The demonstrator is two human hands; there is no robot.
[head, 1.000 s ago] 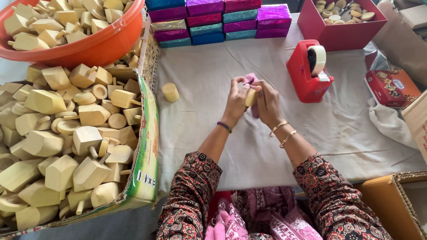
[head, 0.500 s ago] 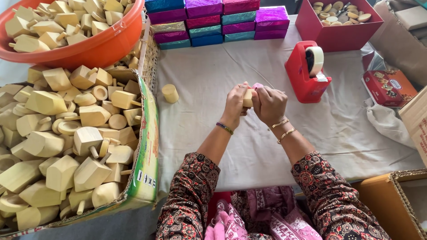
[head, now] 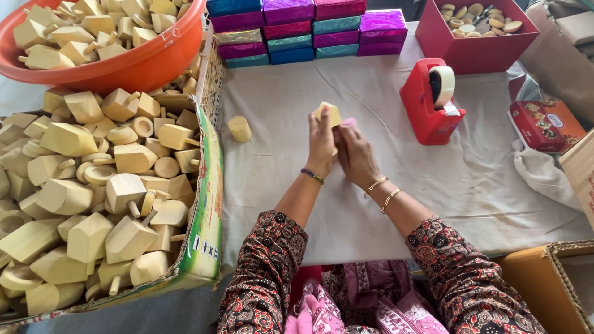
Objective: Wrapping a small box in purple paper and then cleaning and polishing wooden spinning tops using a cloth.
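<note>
While both hands (head: 339,148) clasp a wooden top (head: 329,114), bare cloth (head: 371,204) surrounds them

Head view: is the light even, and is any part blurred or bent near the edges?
Head view: soft, even light, with only faint shadows on the grey cloth; no strong glare, only a mild sheen on the foil-wrapped boxes; left hand, right hand and pale wooden block are sharp; the orange basin looks curved at the corner.

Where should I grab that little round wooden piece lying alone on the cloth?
Probably best from above: pinch the small wooden cylinder across its rounded sides. It stands upright on the grey cloth, apart from the hands, with open space all around it.
</note>
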